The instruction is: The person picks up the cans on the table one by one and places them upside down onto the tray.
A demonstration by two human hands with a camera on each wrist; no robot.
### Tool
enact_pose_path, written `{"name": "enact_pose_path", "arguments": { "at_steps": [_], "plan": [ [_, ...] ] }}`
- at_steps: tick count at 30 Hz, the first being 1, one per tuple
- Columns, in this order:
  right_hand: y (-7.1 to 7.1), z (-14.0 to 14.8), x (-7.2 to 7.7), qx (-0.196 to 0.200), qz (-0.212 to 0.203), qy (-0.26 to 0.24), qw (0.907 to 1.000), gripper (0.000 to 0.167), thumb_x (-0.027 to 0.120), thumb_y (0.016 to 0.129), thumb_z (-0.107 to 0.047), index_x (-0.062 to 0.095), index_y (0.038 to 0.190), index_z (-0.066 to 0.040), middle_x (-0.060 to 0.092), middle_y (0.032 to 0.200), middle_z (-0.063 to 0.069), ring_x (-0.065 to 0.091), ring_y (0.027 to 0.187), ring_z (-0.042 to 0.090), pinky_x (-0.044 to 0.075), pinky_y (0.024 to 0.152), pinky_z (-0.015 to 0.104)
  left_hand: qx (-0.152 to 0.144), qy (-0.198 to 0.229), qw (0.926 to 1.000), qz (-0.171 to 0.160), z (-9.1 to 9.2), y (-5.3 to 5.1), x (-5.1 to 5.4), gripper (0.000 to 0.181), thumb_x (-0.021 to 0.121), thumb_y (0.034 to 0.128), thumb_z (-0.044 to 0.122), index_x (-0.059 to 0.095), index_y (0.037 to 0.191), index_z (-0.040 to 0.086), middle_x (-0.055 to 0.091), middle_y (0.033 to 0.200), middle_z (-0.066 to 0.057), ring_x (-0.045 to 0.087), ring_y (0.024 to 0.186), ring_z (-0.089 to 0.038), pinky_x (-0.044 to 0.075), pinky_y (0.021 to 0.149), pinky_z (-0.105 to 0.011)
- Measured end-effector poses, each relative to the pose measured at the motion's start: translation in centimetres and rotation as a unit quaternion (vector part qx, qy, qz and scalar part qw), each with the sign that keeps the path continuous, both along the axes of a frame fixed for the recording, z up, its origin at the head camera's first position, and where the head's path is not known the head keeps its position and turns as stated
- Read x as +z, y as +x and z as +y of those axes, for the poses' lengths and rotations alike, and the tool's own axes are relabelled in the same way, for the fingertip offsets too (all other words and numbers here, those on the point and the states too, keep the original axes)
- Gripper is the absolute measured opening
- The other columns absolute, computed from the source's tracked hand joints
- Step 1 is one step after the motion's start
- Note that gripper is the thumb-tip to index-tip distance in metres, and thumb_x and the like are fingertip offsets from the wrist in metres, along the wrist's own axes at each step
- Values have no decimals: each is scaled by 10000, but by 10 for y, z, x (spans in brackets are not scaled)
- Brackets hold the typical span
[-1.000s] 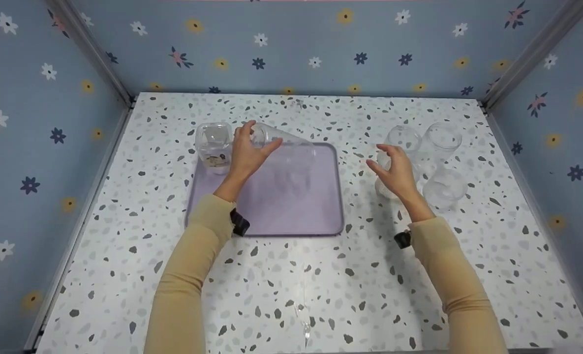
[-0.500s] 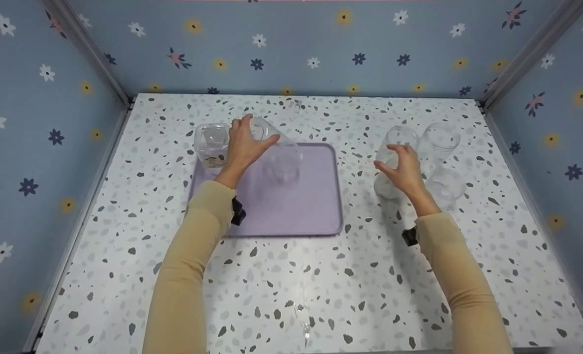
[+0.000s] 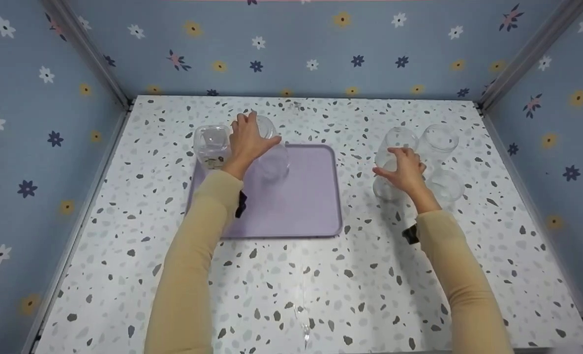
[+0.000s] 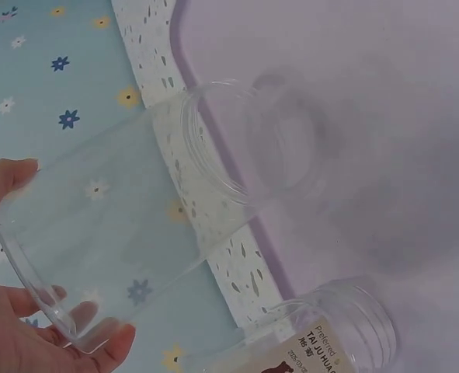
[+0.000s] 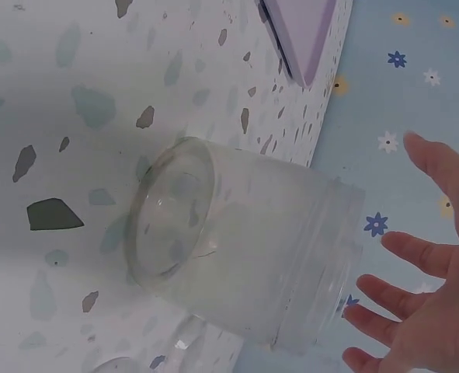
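Desk (image 3: 281, 290): most of frame. Purple tray (image 3: 291, 209), centre-left. Tilted clear jar (image 4: 144, 221) over tray's upper edge, gripped by left hand (image 3: 248, 141). Upright clear jar (image 5: 252, 245) right of centre; right hand (image 3: 406, 173) spread beside it, contact hard to judge.

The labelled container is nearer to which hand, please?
Left. The left hand is beside the labelled container; the right hand is past the purple tray, by a clear jar.

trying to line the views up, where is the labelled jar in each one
Head: labelled jar, left of centre, at the far left corner of the purple tray.
Left wrist: bottom edge, right of centre, partly cut off.
Right wrist: not in it.
Shared landmark: the purple tray, only a corner in right wrist.
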State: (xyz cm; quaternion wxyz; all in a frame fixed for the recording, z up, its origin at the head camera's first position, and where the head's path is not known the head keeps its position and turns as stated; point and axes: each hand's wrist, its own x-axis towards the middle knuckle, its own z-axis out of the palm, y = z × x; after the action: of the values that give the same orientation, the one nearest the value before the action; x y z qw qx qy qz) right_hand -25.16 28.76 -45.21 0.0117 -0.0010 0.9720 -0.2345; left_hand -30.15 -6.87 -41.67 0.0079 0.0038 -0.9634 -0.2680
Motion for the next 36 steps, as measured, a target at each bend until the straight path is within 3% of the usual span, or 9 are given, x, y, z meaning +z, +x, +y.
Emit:
{"name": "enact_pose_path", "arguments": {
  "at_steps": [9, 17, 29, 36],
  "plan": [
    [-2, 1, 2, -269, -320, 70, 9991, 687, 669, 765, -378, 404, 1286, -17, 230, 1327, 259, 226, 1189, 426, 178, 891, 589, -344, -330, 9987, 150, 1, -9, -2, 867, 658, 710, 495, 307, 1358, 39, 342, 1241, -194, 346, 1108, -316, 358, 874, -464],
    [-2, 3, 2, -392, -517, -6, 9979, 721, 671, 758, -394, 379, 1292, -7, 238, 1281, 279, 218, 1177, 427, 165, 899, 608, -354, -572, 9977, -79, 3, -17, -9, 890, 659, 698, 508, 293, 1367, 49, 295, 1310, -205, 316, 1159, -329, 349, 890, -482],
    [-2, 7, 1, -333, -875, -54, 9956, 747, 676, 758, -378, 346, 1312, -3, 230, 1296, 295, 214, 1178, 451, 156, 882, 671, -508, -631, 9959, -402, 7, -22, -7, 920, 659, 709, 495, 237, 1394, 49, 216, 1382, -219, 208, 1257, -352, 248, 976, -509],
    [-2, 10, -2, -311, -1017, -187, 9942, 754, 680, 761, -331, 318, 1317, 25, 196, 1302, 328, 205, 1186, 474, 246, 927, 582, -614, -659, 9948, -477, 8, -24, -6, 931, 675, 710, 472, 212, 1403, 56, 217, 1389, -207, 195, 1262, -348, 214, 995, -508]
  ]
}}
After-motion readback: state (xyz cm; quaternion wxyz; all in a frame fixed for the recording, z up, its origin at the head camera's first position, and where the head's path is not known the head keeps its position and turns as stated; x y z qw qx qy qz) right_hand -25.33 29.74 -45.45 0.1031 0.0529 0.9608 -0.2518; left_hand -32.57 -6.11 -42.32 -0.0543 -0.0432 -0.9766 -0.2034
